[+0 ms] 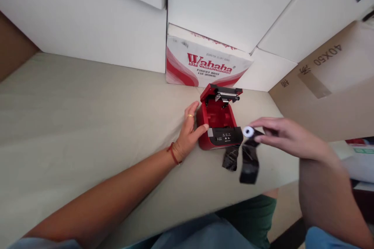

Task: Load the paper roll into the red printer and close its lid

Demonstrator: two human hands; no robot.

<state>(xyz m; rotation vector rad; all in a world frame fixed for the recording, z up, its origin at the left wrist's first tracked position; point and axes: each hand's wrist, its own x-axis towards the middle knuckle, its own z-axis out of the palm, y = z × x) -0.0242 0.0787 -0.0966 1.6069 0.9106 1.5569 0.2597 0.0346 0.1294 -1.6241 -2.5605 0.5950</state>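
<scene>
A small red and black label printer (217,140) stands on the table with its lid (222,92) raised and its red inner bay exposed. My left hand (189,134) grips its left side, with the thumb over the front corner and the fingers along the wall. To the right of the printer, my right hand (279,136) pinches a small roll of black ribbon (249,132) with a white core. A loose black tail (249,167) hangs from this roll. Another black strip (231,158) lies against the printer's front, partly crumpled.
Behind the printer is a white and red water carton (204,62), with large white boxes (233,4) around it. A brown cardboard box (324,85) stands to the right. The pale table (87,124) stretches left, and its front edge runs close to my lap.
</scene>
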